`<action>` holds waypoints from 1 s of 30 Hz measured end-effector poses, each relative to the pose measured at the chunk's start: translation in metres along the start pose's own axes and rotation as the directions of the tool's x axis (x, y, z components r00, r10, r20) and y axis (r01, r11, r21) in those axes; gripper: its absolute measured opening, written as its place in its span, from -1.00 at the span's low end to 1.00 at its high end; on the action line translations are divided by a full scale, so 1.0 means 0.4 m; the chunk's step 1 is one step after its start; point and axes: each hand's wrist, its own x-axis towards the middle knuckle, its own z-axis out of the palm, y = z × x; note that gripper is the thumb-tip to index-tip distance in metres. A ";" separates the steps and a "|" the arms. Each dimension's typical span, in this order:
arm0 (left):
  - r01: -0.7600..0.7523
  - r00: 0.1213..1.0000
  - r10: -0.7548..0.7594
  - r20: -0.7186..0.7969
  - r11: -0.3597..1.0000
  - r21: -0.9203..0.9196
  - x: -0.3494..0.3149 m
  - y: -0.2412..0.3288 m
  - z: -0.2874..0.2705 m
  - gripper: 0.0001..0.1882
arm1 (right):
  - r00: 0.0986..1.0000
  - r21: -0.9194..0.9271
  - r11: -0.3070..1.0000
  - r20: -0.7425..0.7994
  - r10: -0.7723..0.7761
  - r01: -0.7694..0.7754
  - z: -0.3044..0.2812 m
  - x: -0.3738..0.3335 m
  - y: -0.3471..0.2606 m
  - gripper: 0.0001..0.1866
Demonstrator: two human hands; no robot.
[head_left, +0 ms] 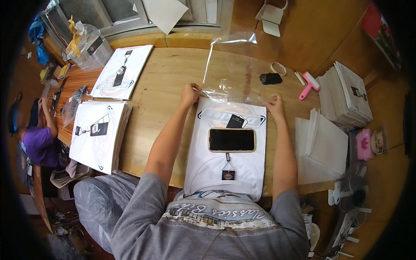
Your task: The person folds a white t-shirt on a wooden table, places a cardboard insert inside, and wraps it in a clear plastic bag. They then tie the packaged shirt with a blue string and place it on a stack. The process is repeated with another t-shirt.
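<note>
A folded white T-shirt point(201, 149) lies in front of me, its neckline toward my body. A smartphone point(232, 140) with a dark screen rests on it. Black hang tags point(228, 175) lie near the neckline, and another black tag point(236, 121) sits beyond the phone. The clear plastic bag point(229, 65) stretches away from me, its near edge over the shirt's far end. My left hand point(190, 94) pinches the bag's near left corner. At the opposite corner my right hand point(274, 106) is closed with fingertips on the bag's edge, partly hard to make out.
Bagged white shirts point(97, 134) are stacked at left, with another bagged shirt point(121, 71) beyond. At right are a pink lint roller point(309, 85), a tape roll point(278, 69), a black lump point(271, 78), a shirt stack point(342, 97) and clear bags point(323, 145). Another person point(41, 143) sits far left.
</note>
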 end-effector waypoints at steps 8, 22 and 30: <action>0.082 0.959 0.027 0.283 0.927 -0.367 -0.026 -0.007 -0.042 -0.88 | 0.972 0.236 0.951 0.173 0.161 -0.200 -0.034 -0.034 -0.011 -0.88; 0.112 0.825 0.067 0.561 0.954 -0.278 -0.262 -0.039 -0.123 -0.93 | 0.965 -0.323 0.937 0.258 -0.046 0.131 0.047 -0.413 -0.202 -0.63; 0.169 0.941 -0.068 0.332 0.944 -0.284 -0.272 -0.034 -0.075 -0.82 | 0.690 -0.443 0.607 0.678 -0.254 0.659 0.146 -0.360 -0.211 -0.41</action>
